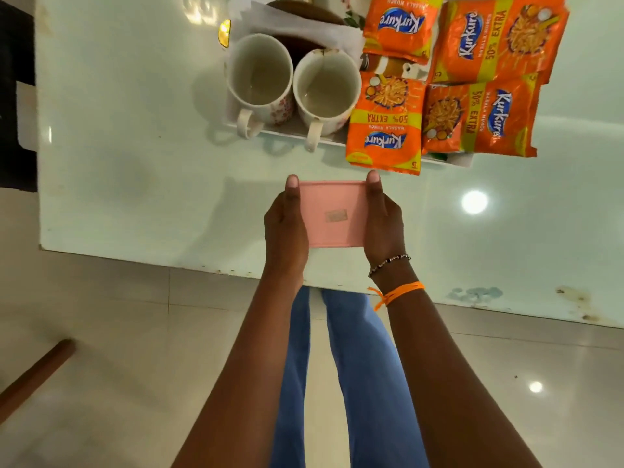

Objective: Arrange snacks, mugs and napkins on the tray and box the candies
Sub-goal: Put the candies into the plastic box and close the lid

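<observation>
The box (332, 214) is plain pale pink with a small label at its middle; the two mugs (260, 74) are white, one with small pink flowers; the snack packets (486, 42) are orange with yellow bands and blue logos; the napkins (293, 20) are white; the counter (135, 163) is glossy pale green-white.

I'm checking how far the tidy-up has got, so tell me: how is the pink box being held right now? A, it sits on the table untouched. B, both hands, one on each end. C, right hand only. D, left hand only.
B: the left hand and the right hand each clasp one end of the closed pink box, thumbs on top, in front of the tray.
</observation>
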Demonstrator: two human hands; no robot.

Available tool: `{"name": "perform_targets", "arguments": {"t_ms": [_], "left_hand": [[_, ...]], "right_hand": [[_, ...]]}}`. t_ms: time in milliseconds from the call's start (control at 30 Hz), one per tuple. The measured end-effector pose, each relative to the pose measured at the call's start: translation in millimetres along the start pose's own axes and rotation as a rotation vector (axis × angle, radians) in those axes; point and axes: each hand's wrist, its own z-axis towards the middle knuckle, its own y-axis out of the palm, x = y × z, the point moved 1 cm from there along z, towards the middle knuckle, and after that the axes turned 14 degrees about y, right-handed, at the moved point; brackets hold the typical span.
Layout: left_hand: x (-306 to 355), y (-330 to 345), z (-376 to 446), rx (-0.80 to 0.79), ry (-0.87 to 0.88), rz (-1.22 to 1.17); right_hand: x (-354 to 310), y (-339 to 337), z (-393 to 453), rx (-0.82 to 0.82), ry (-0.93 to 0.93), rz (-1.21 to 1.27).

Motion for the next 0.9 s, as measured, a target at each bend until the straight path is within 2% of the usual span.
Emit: {"name": "perform_targets", "arguments": {"t_ms": [133, 233, 367, 533, 700, 800, 900], "left_hand": [[8.6, -22.4, 13.3, -0.009, 0.068, 0.013], [30.8, -38.9, 29.6, -0.074, 0.107, -0.009], [75.9, -53.2, 54.1, -0.197, 0.183, -0.067], [136.2, -46.3, 108.8, -0.223, 0.316, -0.053], [176.4, -18.6, 172.2, -0.188, 0.421, 0.117], [183.9, 0.1, 203.6, -0.225, 0.420, 0.215], [178.1, 10.9, 228.5, -0.282, 0.410, 0.314]], "right_hand": [[-10.2, 22.7, -8.4, 0.031, -0.080, 0.002], [-27.9, 35.3, -15.5, 0.028, -0.116, 0.052], [-69.9, 40.9, -17.8, 0.035, -0.224, 0.204], [-141.1, 35.5, 3.0, -0.031, -0.271, 0.270], [-205.7, 28.3, 48.8, 0.083, -0.316, 0.061], [-229.4, 28.0, 79.7, 0.186, -0.381, -0.161], [-236.0, 32.3, 108.5, 0.277, -0.371, -0.328]]}}
